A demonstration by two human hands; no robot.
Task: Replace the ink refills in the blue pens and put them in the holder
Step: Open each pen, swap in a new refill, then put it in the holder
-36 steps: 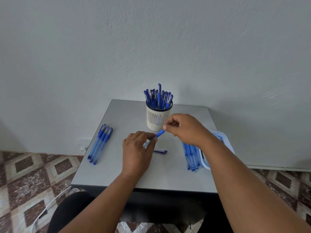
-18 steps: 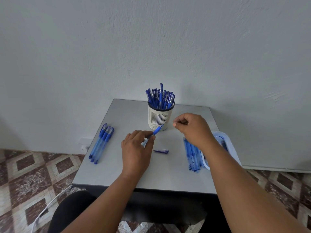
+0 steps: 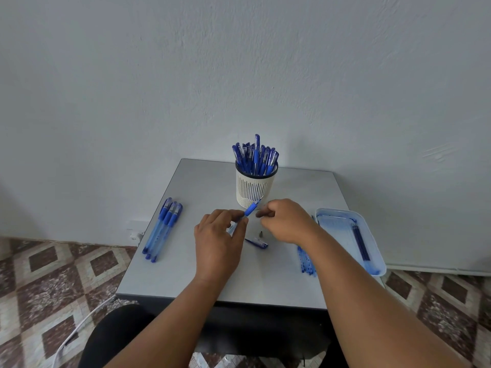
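Observation:
My left hand [image 3: 218, 240] grips a blue pen [image 3: 251, 209] by its clear barrel. The pen's blue grip and thin tip point up and right toward the white slotted holder [image 3: 253, 187], which is packed with several blue pens. My right hand [image 3: 287, 221] hovers just right of the pen's grip with its fingers curled, and I see nothing in them. A small dark tip piece [image 3: 261, 233] and a pen cap [image 3: 256, 242] lie on the grey table [image 3: 202, 181] between my hands.
Three capped blue pens [image 3: 163, 229] lie side by side at the table's left. Several loose refills [image 3: 305, 258] lie right of my right wrist. A pale plastic tray [image 3: 372, 235] at the right edge holds dark refills [image 3: 360, 243]. A wall rises behind the table.
My right hand drew away from the pen's tip end, then came back beside the grip. The small dark tip piece now lies on the table. My left hand kept its hold on the pen.

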